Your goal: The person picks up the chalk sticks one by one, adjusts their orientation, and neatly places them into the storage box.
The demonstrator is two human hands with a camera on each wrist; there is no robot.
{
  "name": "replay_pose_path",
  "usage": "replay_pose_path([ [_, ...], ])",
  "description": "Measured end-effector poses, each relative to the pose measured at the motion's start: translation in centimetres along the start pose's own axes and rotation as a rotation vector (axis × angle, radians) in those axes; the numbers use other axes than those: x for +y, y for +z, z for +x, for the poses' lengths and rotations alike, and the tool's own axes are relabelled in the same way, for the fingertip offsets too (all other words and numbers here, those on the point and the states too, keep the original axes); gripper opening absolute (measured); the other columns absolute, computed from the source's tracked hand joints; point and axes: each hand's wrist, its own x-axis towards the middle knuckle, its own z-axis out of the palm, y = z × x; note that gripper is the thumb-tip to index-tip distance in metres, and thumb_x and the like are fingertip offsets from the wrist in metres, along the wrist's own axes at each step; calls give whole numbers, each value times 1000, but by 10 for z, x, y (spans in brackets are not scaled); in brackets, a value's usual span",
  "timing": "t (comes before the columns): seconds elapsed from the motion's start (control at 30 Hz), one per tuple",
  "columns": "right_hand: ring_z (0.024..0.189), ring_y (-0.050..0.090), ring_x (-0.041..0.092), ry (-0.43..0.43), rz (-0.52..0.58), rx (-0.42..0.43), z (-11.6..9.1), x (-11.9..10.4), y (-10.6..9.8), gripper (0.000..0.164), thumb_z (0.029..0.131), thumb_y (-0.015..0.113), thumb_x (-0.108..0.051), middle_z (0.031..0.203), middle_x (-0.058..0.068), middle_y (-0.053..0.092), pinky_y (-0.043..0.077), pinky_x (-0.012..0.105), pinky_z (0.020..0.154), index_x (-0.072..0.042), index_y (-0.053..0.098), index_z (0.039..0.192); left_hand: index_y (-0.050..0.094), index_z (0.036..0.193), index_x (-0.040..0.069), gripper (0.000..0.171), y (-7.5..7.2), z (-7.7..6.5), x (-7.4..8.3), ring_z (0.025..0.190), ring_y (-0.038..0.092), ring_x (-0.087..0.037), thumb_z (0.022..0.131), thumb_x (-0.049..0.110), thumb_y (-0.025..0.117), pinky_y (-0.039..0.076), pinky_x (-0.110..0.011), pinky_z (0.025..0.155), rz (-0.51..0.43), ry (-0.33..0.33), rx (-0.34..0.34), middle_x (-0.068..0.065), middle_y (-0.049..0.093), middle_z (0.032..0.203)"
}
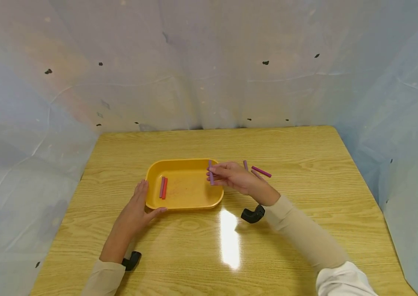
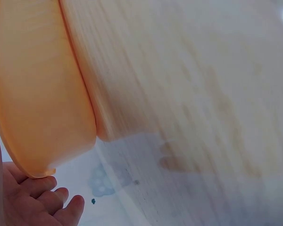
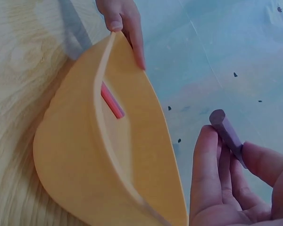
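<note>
My right hand (image 1: 233,176) pinches a short purple stick (image 1: 210,172) between thumb and fingers, over the right end of a yellow tray (image 1: 184,205). In the right wrist view, the stick (image 3: 228,134) points its flat end away from the palm. My left hand (image 1: 135,213) rests at the tray's left end, fingers fairly straight along the rim and thumb at the front edge. Its fingertips (image 2: 52,200) show by the rim in the left wrist view. Inside the tray, toward the left, a mauve stick (image 1: 162,187) and a red stick (image 1: 165,188) lie side by side.
Right of the tray, a magenta stick (image 1: 261,171) and a purple stick (image 1: 245,165) lie on the wooden table (image 1: 298,160), with another stick (image 1: 257,174) partly behind my right hand. Black wrist mounts (image 1: 253,214) sit by both forearms. Plastic sheeting (image 1: 209,82) hangs behind and beside the table.
</note>
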Motion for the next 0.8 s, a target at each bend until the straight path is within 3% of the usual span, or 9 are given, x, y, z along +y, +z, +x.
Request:
replay_pose_path([
  [0.13, 101, 62, 26, 6, -3, -10, 5, 4, 6, 33, 98, 46, -7, 106, 13, 63, 50, 32, 85, 14, 49, 123, -4, 150, 12, 112, 0, 0, 0, 141, 0, -24, 75, 72, 53, 20, -54, 107, -1, 3, 4, -11, -1, 155],
  [0.33, 114, 53, 37, 23, 5, -2, 13, 11, 14, 34, 97, 49, -9, 108, 15, 63, 50, 33, 85, 12, 50, 123, -3, 150, 11, 112, 1, 0, 0, 141, 1, -25, 75, 71, 55, 20, -53, 107, 0, 7, 6, -10, -1, 155],
  [0.57, 102, 61, 26, 32, -13, -9, 22, 15, 26, 33, 97, 49, -10, 118, 24, 57, 51, 32, 84, 12, 52, 122, -3, 150, 11, 111, 0, 0, 0, 141, 2, -26, 76, 71, 54, 20, -53, 107, 11, 3, 9, -11, 0, 155],
  [0.8, 100, 62, 25, 46, -16, -22, 33, 20, 35, 33, 97, 50, -10, 110, 16, 62, 51, 32, 83, 12, 53, 121, -2, 150, 10, 111, 0, 0, 0, 141, 4, -28, 76, 70, 56, 20, -53, 107, 13, 5, 12, -12, 1, 155],
])
